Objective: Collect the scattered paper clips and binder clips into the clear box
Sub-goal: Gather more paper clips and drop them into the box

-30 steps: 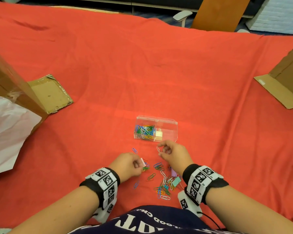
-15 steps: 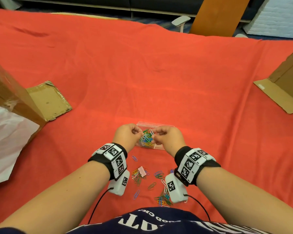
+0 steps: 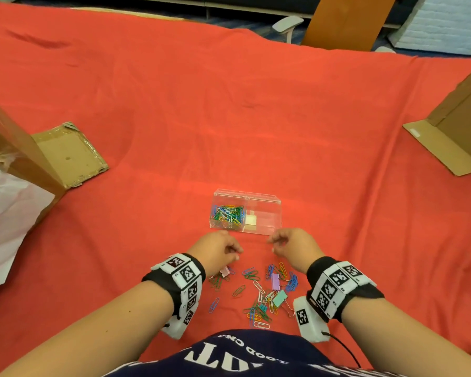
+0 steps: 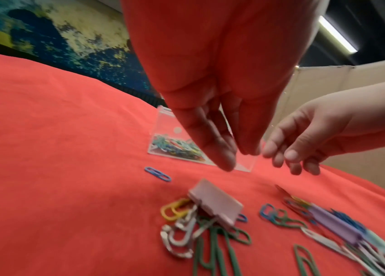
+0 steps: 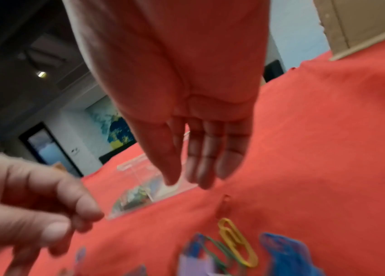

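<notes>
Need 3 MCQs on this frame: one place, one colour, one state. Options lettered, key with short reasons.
1. Where in the clear box do the paper clips lie?
A. left compartment
B. right compartment
C. on its lid

2. What colour is the binder clip nearest the left hand?
A. black
B. pink
C. yellow

3. What is the right hand holding?
A. a binder clip
B. the box
C. nothing

Key: 1 A, the coloured clips fill the left half in the head view. 2 B, the left wrist view shows a pale pink clip under that hand. 3 C, its fingers hang empty in the right wrist view.

Red cloth (image 3: pixel 229 104), cardboard boxes (image 3: pixel 457 126), perhaps paper (image 3: pixel 8 213).
</notes>
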